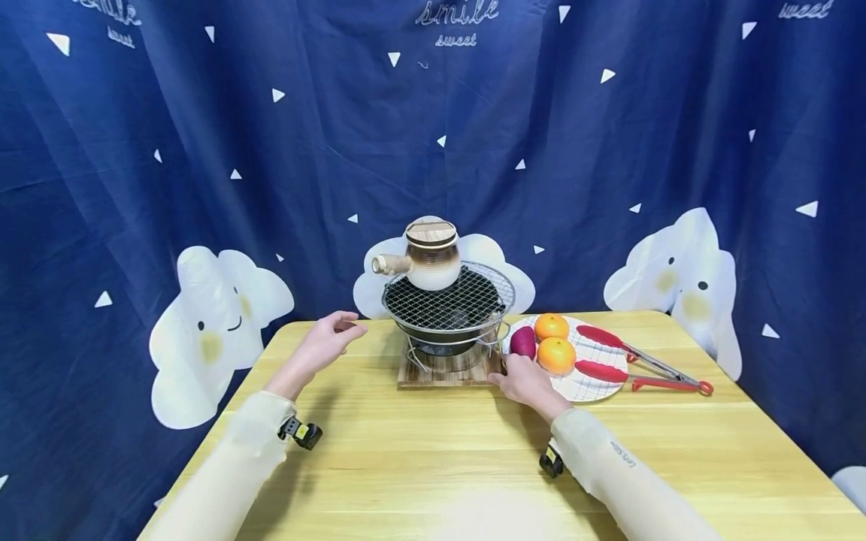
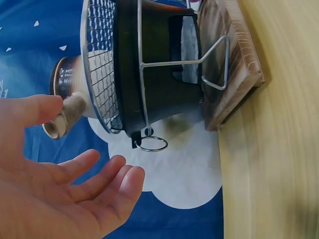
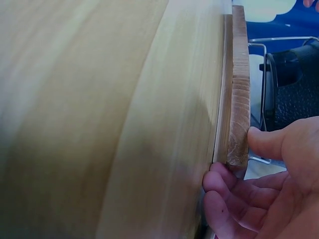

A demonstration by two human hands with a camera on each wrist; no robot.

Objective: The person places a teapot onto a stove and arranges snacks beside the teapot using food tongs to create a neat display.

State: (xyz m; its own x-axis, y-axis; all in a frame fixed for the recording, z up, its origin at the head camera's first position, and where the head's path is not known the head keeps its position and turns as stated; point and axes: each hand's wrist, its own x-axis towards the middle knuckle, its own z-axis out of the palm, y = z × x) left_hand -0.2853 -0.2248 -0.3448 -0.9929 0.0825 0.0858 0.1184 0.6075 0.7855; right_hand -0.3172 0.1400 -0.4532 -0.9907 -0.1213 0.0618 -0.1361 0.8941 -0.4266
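Observation:
My right hand is at the front right corner of a wooden base board. In the right wrist view its thumb lies against the board's face and its fingers curl at the underside, pinching the corner. On the board stands a round black tabletop stove with a wire mesh grill on top. A brown and cream pot with a wooden lid sits on the mesh, its side handle pointing left. My left hand hovers left of the stove, fingers loosely bent, holding nothing.
Right of the stove lies a white checked plate with two oranges and a round purple item. Red-tipped tongs lie across it onto the table. A blue curtain hangs behind the table.

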